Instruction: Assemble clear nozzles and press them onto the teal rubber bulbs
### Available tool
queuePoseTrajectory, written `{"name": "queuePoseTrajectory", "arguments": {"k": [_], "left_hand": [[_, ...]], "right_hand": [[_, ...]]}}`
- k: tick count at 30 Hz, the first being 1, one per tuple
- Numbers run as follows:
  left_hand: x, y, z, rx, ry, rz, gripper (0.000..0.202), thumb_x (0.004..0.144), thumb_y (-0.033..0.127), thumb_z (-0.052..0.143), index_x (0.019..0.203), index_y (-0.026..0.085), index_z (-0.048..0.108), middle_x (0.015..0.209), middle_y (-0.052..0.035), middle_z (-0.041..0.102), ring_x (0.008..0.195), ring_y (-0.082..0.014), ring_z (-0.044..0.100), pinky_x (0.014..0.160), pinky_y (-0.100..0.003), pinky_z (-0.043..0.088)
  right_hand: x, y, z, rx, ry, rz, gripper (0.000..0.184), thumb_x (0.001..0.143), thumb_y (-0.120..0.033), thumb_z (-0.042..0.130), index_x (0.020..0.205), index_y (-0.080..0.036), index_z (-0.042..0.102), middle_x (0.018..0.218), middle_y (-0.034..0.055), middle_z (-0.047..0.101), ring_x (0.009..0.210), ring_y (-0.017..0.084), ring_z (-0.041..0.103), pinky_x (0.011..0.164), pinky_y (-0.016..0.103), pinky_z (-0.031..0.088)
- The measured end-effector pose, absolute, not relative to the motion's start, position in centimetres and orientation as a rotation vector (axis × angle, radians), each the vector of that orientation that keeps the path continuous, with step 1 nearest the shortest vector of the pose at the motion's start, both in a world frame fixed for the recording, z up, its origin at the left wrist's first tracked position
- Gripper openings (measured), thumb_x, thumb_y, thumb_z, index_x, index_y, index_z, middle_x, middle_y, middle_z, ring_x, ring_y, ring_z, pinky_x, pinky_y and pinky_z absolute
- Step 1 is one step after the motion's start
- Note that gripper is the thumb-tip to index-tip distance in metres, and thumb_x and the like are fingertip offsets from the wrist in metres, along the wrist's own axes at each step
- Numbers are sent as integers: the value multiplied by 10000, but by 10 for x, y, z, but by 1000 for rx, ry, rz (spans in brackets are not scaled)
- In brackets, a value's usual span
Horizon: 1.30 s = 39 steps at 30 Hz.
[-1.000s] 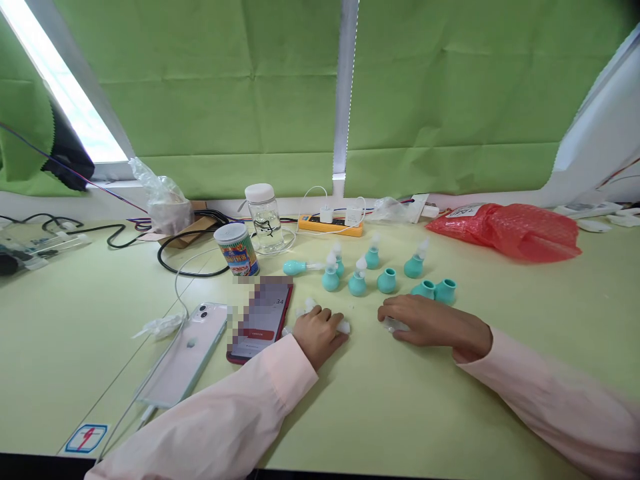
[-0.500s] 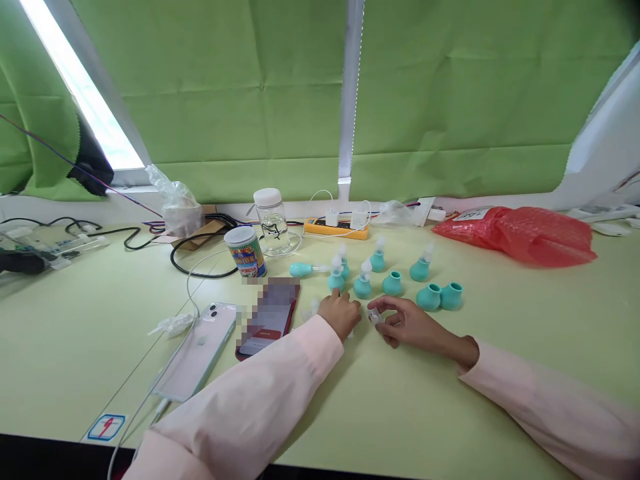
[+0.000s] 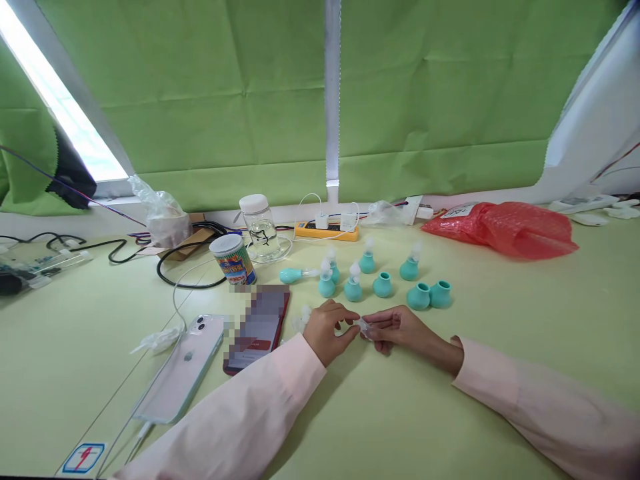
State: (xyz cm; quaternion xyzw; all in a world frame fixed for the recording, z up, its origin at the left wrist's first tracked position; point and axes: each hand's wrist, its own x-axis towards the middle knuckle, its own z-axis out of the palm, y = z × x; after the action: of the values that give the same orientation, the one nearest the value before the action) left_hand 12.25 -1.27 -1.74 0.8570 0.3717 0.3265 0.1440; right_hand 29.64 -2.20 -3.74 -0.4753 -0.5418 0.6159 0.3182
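Observation:
In front of the turquoise bulbs, my two hands meet over the bare tabletop. My right hand point(image 3: 400, 328) is closed, pinching a small clear plastic nozzle piece point(image 3: 367, 329) between thumb and fingers. From the other side, my left hand point(image 3: 330, 330) has thumb and index finger pinched at the tip of that piece; whether a second small part sits between them is hidden. Several turquoise squeeze bulbs point(image 3: 353, 290) with clear tips stand just beyond. Open-necked bulbs without tips point(image 3: 383, 285) stand among them and to the right. Loose clear parts point(image 3: 302, 319) lie partly behind my left hand.
Left of my hands lie a red-edged phone point(image 3: 260, 330) and a pale phone point(image 3: 183, 367) with a white cable. Farther back are a patterned can point(image 3: 233, 261), a lidded jar point(image 3: 262, 233), an orange power strip point(image 3: 327, 231) and a red plastic bag point(image 3: 500, 230).
My left hand has lifted from the loose clear parts and come to the piece in my right hand. The fingertips of both hands now meet there. The camera view has shifted slightly.

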Motion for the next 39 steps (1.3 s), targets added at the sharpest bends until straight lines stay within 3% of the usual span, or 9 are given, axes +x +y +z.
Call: {"name": "queuePoseTrajectory", "arguments": {"k": [8, 14, 25, 34, 39], "left_hand": [[118, -14, -29, 2409, 1032, 972, 152, 687, 237, 557, 782, 172, 656, 649, -38, 603, 586, -115, 524, 532, -233, 461], [117, -13, -33, 2554, 901, 1115, 213, 760, 265, 468, 821, 168, 648, 636, -55, 562, 625, -131, 494, 549, -251, 444], [118, -19, -32, 2685, 854, 1126, 220, 781, 216, 435, 879, 162, 624, 702, -72, 546, 657, -140, 441, 553, -257, 434], [119, -19, -38, 2732, 755, 1124, 201, 775, 187, 443, 940, 127, 541, 846, -85, 537, 738, -137, 495, 623, -254, 475], [121, -20, -42, 2806, 689, 1176, 194, 806, 150, 378, 956, 129, 499, 858, -80, 522, 736, -126, 514, 585, -237, 480]], "right_hand": [[297, -27, -31, -1227, -1389, 1693, 426, 581, -366, 661, 907, -99, 601, 554, 32, 617, 487, 121, 554, 458, 240, 423], [298, -28, -28, -1160, -1409, 1750, 409, 609, -380, 636, 931, -128, 608, 777, 84, 640, 513, 107, 553, 463, 229, 422], [298, -31, -23, -1065, -1420, 1809, 326, 655, -354, 604, 906, -146, 621, 752, 54, 615, 523, 86, 536, 498, 214, 411], [299, -30, -25, -996, -1368, 1851, 294, 675, -351, 589, 850, -118, 631, 718, 55, 606, 512, 73, 516, 494, 206, 383], [299, -29, -29, -996, -1350, 1830, 264, 662, -301, 613, 856, -123, 631, 666, 35, 594, 463, 62, 501, 455, 199, 368]]}}
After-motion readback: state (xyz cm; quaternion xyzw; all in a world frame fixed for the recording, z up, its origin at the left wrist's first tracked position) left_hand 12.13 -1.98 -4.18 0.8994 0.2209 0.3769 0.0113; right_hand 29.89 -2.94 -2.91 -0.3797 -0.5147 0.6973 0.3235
